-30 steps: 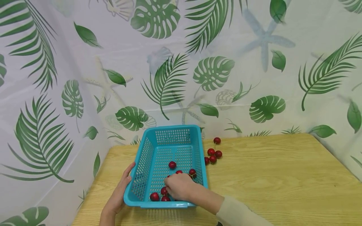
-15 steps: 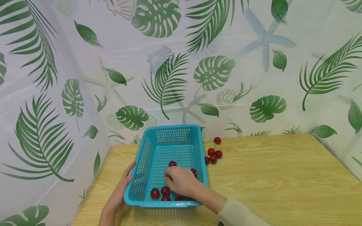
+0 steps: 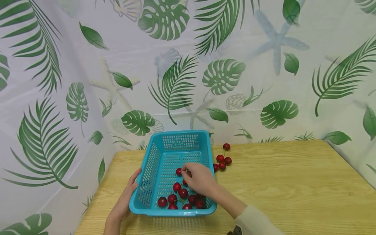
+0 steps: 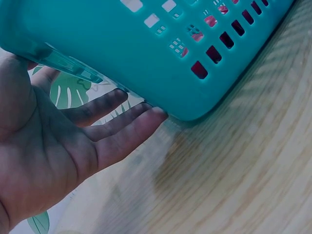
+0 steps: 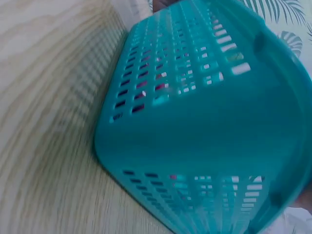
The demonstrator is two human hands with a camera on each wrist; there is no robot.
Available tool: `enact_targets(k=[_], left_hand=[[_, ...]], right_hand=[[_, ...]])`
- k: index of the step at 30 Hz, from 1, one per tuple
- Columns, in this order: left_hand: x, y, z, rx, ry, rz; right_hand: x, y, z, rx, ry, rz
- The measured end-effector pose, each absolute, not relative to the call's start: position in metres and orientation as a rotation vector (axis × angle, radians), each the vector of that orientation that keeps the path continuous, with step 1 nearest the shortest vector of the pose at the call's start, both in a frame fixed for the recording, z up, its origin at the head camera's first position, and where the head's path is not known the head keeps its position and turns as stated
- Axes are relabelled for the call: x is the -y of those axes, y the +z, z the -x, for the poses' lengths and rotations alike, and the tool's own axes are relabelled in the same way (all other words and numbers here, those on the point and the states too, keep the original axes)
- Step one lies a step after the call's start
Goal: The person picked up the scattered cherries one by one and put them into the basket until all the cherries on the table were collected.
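Note:
A turquoise perforated plastic basket stands on the table, holding several dark red cherries mostly near its front. Along its left side lies my left hand. The left wrist view shows that left hand with fingers extended, fingertips right at the basket's outer wall. My right hand is inside the basket with bent fingers, the fingertips right at a lone cherry; I cannot tell whether they pinch it. The right wrist view shows mainly the basket's outside.
Just right of the basket, several loose cherries lie on the wooden table. A white cloth printed with leaves and starfish hangs behind the table and along the left.
My right hand has moved away from the front cherries, up and to the right, to the lone cherry, uncovering several cherries. The left hand and basket have stayed in place.

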State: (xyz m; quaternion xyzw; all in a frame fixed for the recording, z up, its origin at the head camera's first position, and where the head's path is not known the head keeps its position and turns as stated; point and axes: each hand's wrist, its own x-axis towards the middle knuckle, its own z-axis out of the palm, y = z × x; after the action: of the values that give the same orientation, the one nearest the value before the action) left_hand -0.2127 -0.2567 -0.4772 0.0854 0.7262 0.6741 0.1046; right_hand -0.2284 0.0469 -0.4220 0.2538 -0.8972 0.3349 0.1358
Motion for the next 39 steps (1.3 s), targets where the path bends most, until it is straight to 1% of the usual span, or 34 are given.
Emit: enact_targets(k=[8, 12, 17, 26, 31, 39], left_hand=[[0.257, -0.476, 0.212, -2.144, 1.984, -0.258], [0.256, -0.477, 0.212, -2.138, 1.989, -0.276], [0.257, -0.478, 0.212, -2.126, 1.996, -0.291], [0.258, -0.479, 0.213, -2.142, 1.992, -0.303], [0.258, -0.478, 0.213, -2.159, 1.977, -0.298], [0.256, -0.476, 0.213, -2.181, 1.963, -0.288]], right_hand=[[-0.067, -0.421, 0.228, 2.534, 0.994, -0.649], [-0.086, -0.426, 0.234, 2.448, 0.993, -0.569], [-0.118, -0.435, 0.246, 2.461, 0.988, -0.404], [-0.171, -0.461, 0.258, 2.776, 0.911, -0.12], [-0.18, -0.471, 0.261, 2.861, 0.895, -0.081], [-0.178, -0.476, 0.266, 2.901, 0.865, -0.074]])
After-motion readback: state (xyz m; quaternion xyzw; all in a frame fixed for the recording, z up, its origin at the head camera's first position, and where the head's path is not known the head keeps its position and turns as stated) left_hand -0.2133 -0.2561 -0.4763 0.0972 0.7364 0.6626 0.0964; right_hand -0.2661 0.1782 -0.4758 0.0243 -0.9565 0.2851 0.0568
